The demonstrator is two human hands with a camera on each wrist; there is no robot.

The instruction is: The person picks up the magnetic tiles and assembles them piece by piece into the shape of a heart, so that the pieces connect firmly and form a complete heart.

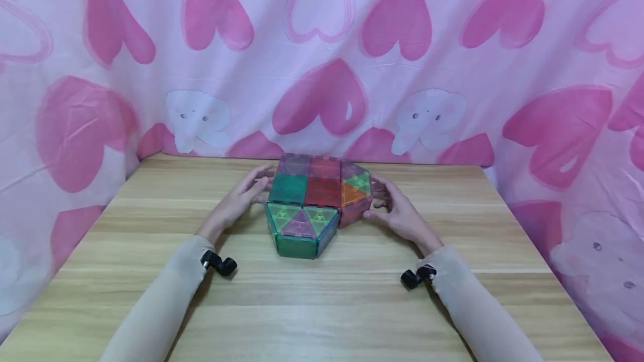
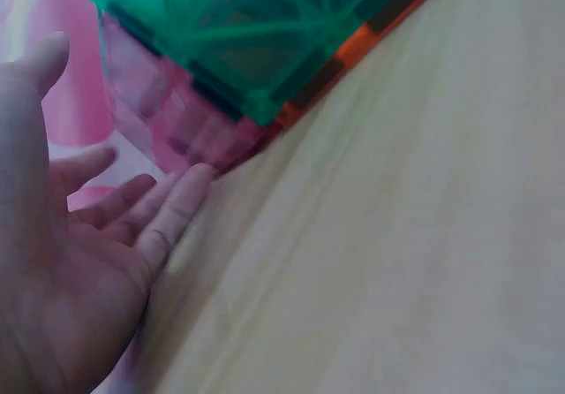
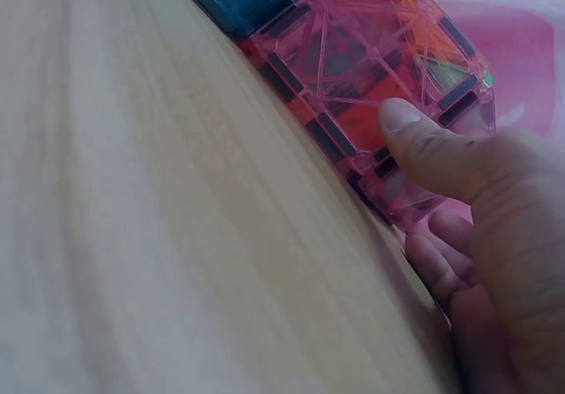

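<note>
A low, closed structure of translucent magnetic tiles (image 1: pixel 322 191) stands on the table between the two hands. Its top shows purple, green and red squares, with yellow-green, purple and orange triangles at the front and right. My left hand (image 1: pixel 233 200) is at its left side with fingers extended; in the left wrist view its fingertips are right at the lower edge of a pink side tile (image 2: pixel 146 94). On the right, the thumb of my right hand (image 1: pixel 397 214) lies against a pink side tile (image 3: pixel 318 58). The other right fingers bend loosely by the bottom corner.
The wood-grain table (image 1: pixel 322 306) reaches back to a pink curtain (image 1: pixel 322 32) printed with hearts and pale animal faces, which also hangs along both sides. A small black device (image 1: pixel 218 264) sits on the left wrist, another black device (image 1: pixel 418 276) on the right.
</note>
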